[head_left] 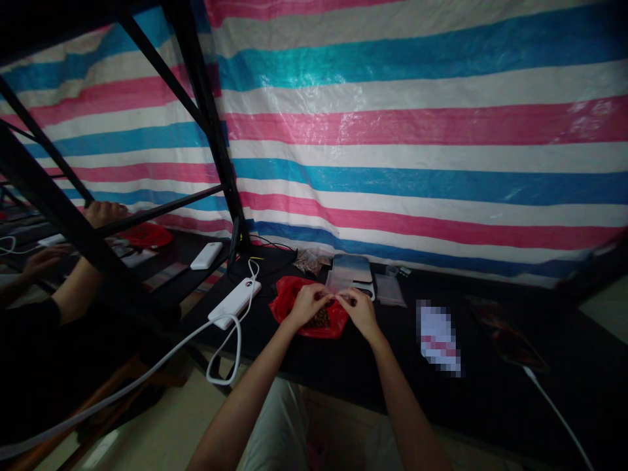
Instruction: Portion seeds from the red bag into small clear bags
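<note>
Over a red plastic bag, my left hand and my right hand meet fingertip to fingertip. Both pinch the edge of a small clear plastic bag, which is partly hidden by the fingers. Small brownish-gold pieces lie in the open red bag beneath; their kind is too small to make out. Just behind the hands is a phone-like flat object with a pale, shiny face. To the right of my right hand lies a stack of clear plastic bags.
A white power bank with a white cable lies left on the black table. A filled clear bag sits at the back. A blurred-out paper and a dark cabled device lie right. Beyond the black frame, a co-worker's arm shows.
</note>
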The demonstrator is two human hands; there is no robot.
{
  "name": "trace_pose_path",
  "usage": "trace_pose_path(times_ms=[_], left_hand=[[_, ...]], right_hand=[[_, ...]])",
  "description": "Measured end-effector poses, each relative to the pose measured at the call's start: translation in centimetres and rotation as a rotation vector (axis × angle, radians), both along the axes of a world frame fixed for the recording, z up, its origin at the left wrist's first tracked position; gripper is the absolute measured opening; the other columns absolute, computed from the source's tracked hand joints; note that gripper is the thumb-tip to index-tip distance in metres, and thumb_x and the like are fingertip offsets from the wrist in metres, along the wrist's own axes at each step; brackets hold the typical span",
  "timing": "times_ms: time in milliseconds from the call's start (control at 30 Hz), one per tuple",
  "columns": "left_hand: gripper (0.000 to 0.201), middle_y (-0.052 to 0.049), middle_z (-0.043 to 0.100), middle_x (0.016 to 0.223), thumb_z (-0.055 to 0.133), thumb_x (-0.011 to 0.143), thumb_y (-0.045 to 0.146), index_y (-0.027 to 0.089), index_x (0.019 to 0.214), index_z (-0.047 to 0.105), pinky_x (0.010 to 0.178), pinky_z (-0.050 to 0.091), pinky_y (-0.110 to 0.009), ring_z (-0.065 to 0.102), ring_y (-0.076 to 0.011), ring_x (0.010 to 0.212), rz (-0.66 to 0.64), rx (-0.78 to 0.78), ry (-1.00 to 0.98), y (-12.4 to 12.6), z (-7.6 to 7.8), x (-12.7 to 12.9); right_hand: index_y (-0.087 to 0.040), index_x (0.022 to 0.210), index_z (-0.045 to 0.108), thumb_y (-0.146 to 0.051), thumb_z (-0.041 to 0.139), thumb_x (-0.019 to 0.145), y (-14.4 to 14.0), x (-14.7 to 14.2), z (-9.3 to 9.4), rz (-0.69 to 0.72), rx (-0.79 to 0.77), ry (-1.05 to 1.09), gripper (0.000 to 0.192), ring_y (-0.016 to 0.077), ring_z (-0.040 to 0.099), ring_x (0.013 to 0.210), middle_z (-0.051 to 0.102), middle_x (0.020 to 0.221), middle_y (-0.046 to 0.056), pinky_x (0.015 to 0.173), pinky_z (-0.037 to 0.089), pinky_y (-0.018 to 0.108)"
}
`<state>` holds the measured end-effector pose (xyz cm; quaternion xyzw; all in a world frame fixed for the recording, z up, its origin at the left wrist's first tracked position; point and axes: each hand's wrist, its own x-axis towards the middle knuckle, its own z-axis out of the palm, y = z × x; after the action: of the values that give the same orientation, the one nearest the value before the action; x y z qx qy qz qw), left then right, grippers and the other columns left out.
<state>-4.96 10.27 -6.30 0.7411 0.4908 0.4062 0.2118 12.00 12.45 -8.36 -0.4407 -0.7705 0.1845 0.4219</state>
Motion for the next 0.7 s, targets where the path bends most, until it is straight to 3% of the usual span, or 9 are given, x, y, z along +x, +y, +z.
trace_pose_path(times_ms=[300, 467, 600, 700], left_hand=[[0.023, -0.002, 0.065, 0.073, 0.046, 0.081, 0.031, 0.017, 0.083, 0.064, 0.068, 0.041, -0.022, 0.059, -0.0153, 0.070, -0.042, -0.050, 0.053, -0.4, 0.8, 0.4], [0.024, -0.002, 0.063, 0.064, 0.047, 0.080, 0.033, 0.016, 0.075, 0.064, 0.064, 0.041, -0.022, 0.057, -0.0151, 0.064, -0.010, -0.056, 0.078, -0.4, 0.8, 0.4], [0.029, -0.001, 0.061, 0.059, 0.049, 0.078, 0.039, 0.014, 0.072, 0.062, 0.057, 0.039, -0.021, 0.055, -0.0129, 0.056, -0.028, -0.075, -0.039, 0.0, 0.8, 0.9], [0.040, 0.001, 0.054, 0.048, 0.041, 0.082, 0.046, 0.012, 0.071, 0.060, 0.050, 0.037, -0.019, 0.048, -0.0097, 0.044, -0.093, -0.176, -0.201, 0.7, 1.0, 1.4]], right_hand=[[-0.018, 0.075, 0.064, -0.034, 0.050, 0.076, 0.0, -0.2, 0.1, 0.034, -0.025, 0.057, 0.020, 0.0161, 0.058, 0.065, 0.065, 0.073, 0.004, 0.061, 0.043, 0.026], [-0.018, 0.075, 0.065, -0.033, 0.052, 0.074, 0.0, -0.4, -0.1, 0.022, -0.028, 0.087, 0.020, 0.0162, 0.057, 0.065, 0.065, 0.073, 0.004, 0.062, 0.043, 0.027], [-0.017, 0.076, 0.066, -0.040, 0.054, 0.073, 0.3, -0.4, -0.4, 0.048, -0.113, 0.271, 0.026, 0.0173, 0.058, 0.066, 0.067, 0.075, 0.005, 0.061, 0.044, 0.028], [-0.016, 0.079, 0.066, -0.046, 0.053, 0.072, 0.9, -0.1, -0.5, 0.028, -0.203, 0.447, 0.034, 0.0158, 0.056, 0.058, 0.067, 0.071, 0.006, 0.055, 0.045, 0.027]])
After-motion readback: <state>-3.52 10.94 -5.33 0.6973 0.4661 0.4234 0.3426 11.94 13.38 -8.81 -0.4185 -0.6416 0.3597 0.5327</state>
